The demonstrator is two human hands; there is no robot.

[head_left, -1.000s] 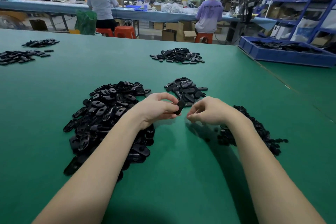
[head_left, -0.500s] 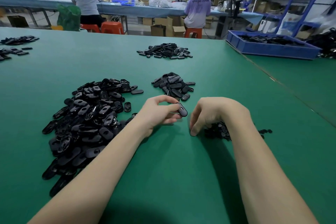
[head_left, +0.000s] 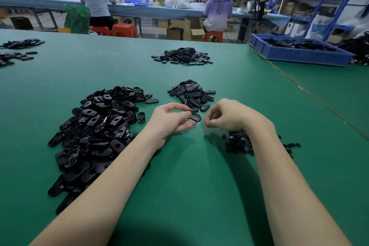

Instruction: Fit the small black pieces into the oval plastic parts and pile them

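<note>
Between the heaps on the green bench (head_left: pixel 179 185), the left hand (head_left: pixel 169 120) still pinches an oval plastic part (head_left: pixel 195 116), while the right hand (head_left: pixel 225 115), lifted off the small black pieces (head_left: pixel 239 144), closes in with fingertips pinched, their load unclear, so fitting looks imminent.

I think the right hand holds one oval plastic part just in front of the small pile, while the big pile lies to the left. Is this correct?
Not quite: the head view shows the left hand pinching the oval plastic part, not the right hand. It is just in front of the small pile, and the big pile lies to the left.
</note>
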